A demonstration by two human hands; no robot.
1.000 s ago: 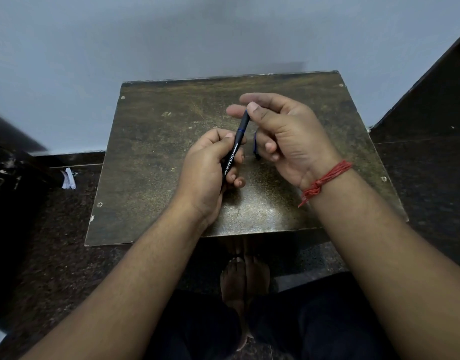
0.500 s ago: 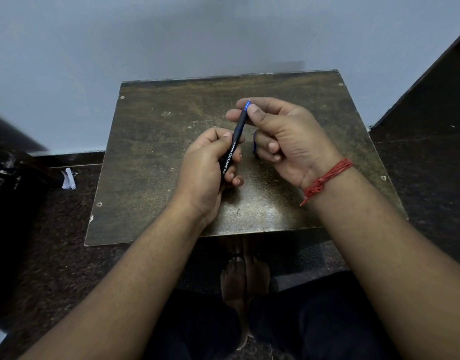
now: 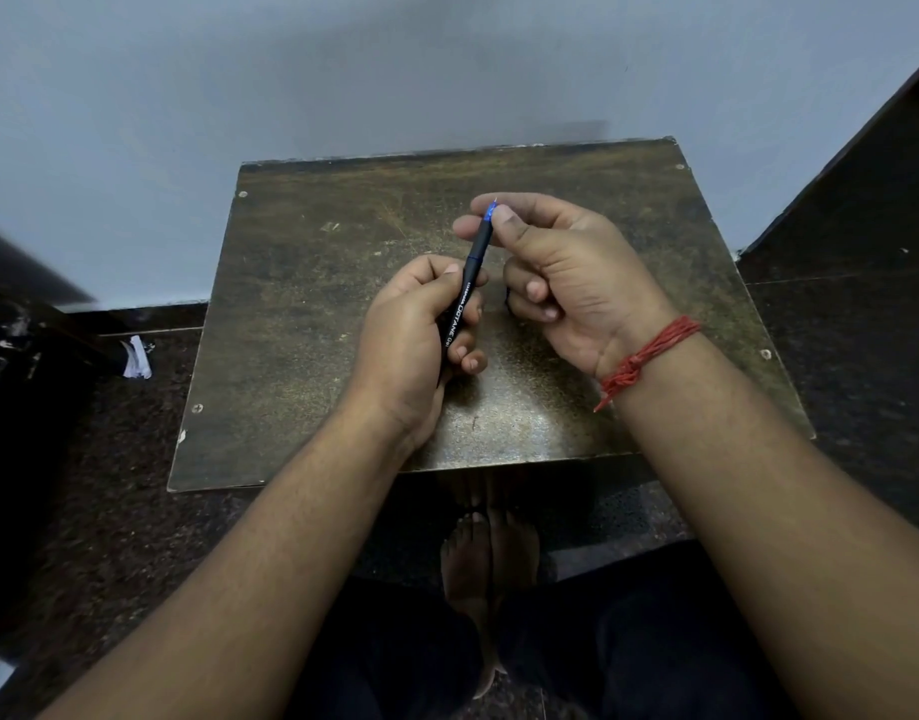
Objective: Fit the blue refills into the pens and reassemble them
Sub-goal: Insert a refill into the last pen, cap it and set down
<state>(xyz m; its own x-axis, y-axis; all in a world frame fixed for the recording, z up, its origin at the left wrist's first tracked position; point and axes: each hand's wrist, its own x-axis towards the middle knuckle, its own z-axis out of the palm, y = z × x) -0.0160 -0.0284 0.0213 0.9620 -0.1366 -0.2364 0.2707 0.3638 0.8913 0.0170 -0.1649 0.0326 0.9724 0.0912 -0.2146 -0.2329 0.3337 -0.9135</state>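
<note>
A black pen (image 3: 468, 283) with white lettering stands tilted over the middle of the small brown table (image 3: 301, 314). My left hand (image 3: 410, 335) grips its lower barrel. My right hand (image 3: 556, 272) pinches the upper grip section between thumb and forefinger, just below the blue tip (image 3: 491, 210) that pokes out above my thumb. A small dark part shows between the curled lower fingers of my right hand; I cannot tell what it is.
The table stands against a pale wall, with screw heads near its corners. Dark speckled floor surrounds it. A scrap of white paper (image 3: 135, 358) lies on the floor at the left. My bare feet (image 3: 486, 558) are under the table's near edge.
The blue tip has come out further above my right thumb, and my right fingers have shifted on the grip section. The left hand has held the barrel almost still.
</note>
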